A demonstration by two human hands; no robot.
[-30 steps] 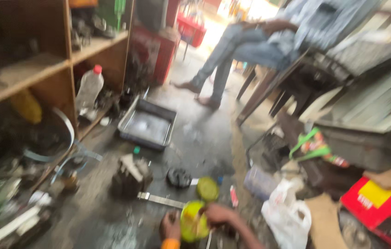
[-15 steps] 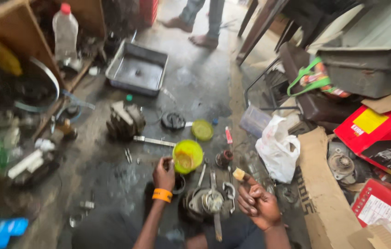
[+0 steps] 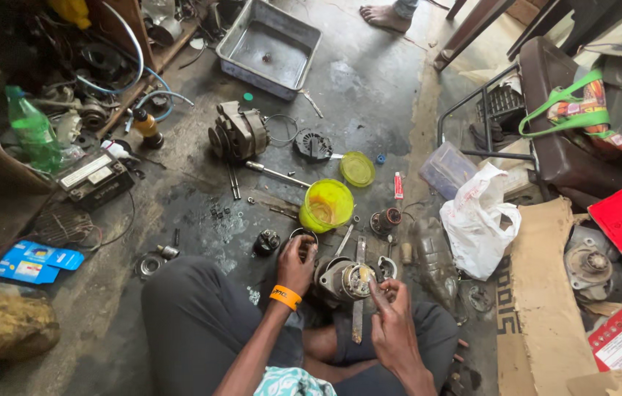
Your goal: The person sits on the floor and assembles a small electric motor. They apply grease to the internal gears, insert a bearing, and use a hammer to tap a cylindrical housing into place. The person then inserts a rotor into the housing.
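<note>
The person is sitting on the oily concrete floor (image 3: 369,95) with knees apart, working on a round metal motor housing (image 3: 342,280) that is lying between the legs, just in front of the lap. The left hand (image 3: 297,265), with an orange wristband (image 3: 284,296) on its wrist, is gripping the housing's left edge, fingers closed on it, seemingly to keep it from rolling. The right hand (image 3: 391,323) is reaching in from the other side; its fingers are pinched together at the open face, where a dab of yellowish grease (image 3: 363,273) is showing. Whether they are holding a small tool or only the grease, I cannot tell. A flat metal bar (image 3: 358,293) is lying under the housing, pointing toward the person.

Just ahead of the hands, a yellow-green plastic tub (image 3: 325,205) is standing open with orange-tinted grease inside, close enough to dip into. Its lid (image 3: 357,169) is lying flat a little farther off. A small red-and-white tube (image 3: 398,185) is lying beside them.

Farther away, a square metal tray (image 3: 268,45) is sitting on the floor, nearly bare except for 1 or 2 tiny bits. An alternator (image 3: 237,132) is resting near it, with a black vented cover (image 3: 314,144) beside. A white plastic bag (image 3: 478,220) is slumping against flattened cardboard (image 3: 546,293) to the right. A green bottle (image 3: 32,132) is standing on the cluttered left.
</note>
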